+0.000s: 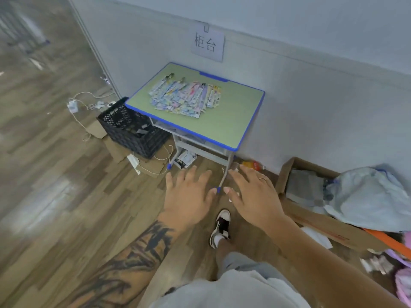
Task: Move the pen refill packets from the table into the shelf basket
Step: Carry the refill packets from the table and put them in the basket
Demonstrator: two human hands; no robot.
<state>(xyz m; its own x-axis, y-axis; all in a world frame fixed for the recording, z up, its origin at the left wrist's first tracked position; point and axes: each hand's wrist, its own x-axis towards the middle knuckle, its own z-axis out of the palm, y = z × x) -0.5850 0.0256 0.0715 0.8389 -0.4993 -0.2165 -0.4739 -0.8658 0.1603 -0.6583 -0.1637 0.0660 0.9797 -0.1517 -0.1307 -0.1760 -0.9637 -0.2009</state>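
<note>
The bench [222, 127] stands against the wall, below a paper sign [208, 42], and the pen refill packets [185, 97] lie in an overlapping heap on its top, nearer the far edge than the near one and well apart from the near right corner. On the floor just beside the bench's left edge sits a crate [131, 127], with cables [84, 103] behind it toward the wall, while an open cardboard box [307, 187] lies on the floor to the right of the bench. Both hands, the left grip [189, 196] and the right grip [253, 194], hang side by side in front of the bench's near edge, touching nothing.
</note>
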